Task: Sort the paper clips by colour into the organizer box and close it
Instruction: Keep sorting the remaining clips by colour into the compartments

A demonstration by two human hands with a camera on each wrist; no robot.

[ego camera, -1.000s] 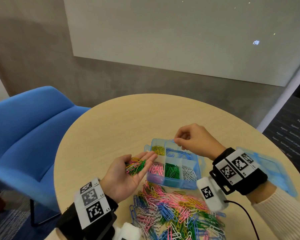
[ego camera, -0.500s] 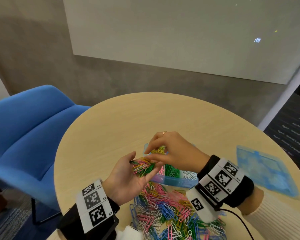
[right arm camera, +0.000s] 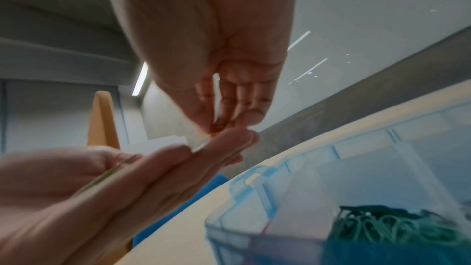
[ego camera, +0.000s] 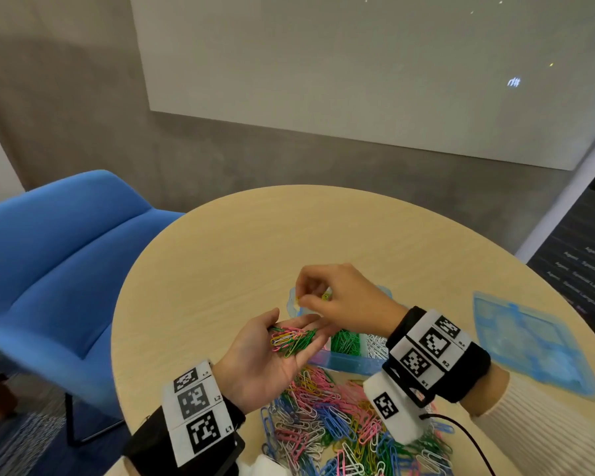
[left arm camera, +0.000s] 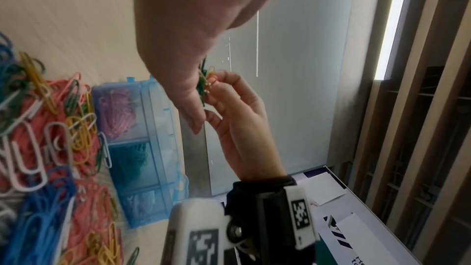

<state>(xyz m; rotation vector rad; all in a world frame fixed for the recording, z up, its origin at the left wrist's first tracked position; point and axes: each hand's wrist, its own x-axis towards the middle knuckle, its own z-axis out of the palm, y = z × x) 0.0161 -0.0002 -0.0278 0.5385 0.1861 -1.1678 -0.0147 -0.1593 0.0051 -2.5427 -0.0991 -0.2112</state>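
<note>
Two hands: left hand (ego camera: 267, 359) palm-up, fingers relaxed; right hand (ego camera: 344, 298) grip pinching yellow clip (ego camera: 325, 296).

Left wristband (ego camera: 200, 407) tags read L1, L2, L3; right wristband (ego camera: 433, 348) R1, R2.

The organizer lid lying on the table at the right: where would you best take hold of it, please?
Probably by the near long edge of the lid, coming from the right hand's side: it lies flat and thin on the table, apart from the box.
</note>
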